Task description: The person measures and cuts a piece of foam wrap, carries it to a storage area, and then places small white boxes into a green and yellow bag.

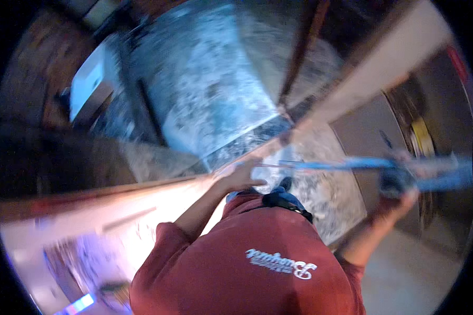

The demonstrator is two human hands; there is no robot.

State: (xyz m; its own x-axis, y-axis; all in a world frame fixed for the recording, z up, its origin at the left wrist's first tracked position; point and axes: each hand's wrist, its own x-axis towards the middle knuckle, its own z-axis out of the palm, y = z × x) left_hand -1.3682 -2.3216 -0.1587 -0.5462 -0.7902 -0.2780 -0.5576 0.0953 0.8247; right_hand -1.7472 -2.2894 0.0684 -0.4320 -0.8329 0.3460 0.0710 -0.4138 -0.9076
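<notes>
My left hand (240, 175) is at the wooden edge of a pale wall or panel (181, 193), its thumb apart from the fingers. The thin end of a long blue tool (339, 162) reaches close to its fingertips; blur hides whether the fingers grip the tool, press the edge or only rest there. Out to the right, my right hand (410, 195) is closed around the dark grip or body of this tool, whose exact kind is too blurred to tell. The tool lies roughly level across the view.
Beyond the wooden edge is a dusty, blue-lit floor (220, 90) with a dark upright post (303, 51) and a white box-like thing (88, 86). Brown boards or panels (372, 122) stand at the right, near a yellow object (421, 136). A bright light strip (79, 304) shows at lower left.
</notes>
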